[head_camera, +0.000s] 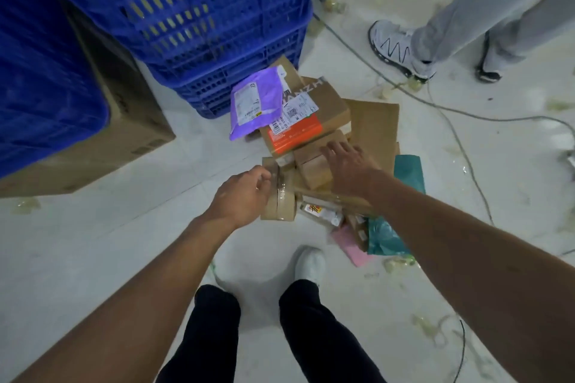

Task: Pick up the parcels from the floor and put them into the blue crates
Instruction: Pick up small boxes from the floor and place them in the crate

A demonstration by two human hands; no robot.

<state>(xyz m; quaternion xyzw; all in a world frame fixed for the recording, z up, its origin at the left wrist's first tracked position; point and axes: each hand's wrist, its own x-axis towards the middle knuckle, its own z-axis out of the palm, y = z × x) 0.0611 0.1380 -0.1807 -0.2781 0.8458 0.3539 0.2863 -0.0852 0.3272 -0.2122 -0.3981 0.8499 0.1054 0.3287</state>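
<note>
Parcels (306, 121) heaped on floor, blue crate (199, 19) behind — yellow contents glimpsed

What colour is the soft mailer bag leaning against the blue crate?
Purple, with a white shipping label; the mailer bag shows in the head view.

Both bare arms reach forward and down. Left hand (241, 194): knuckles up, fingers curled, tips out of sight, so its hold cannot be judged. Right hand (350, 169): palm down, fingers spread flat, open. Right arm extends further forward than left. Legs stand below, apart.
</note>
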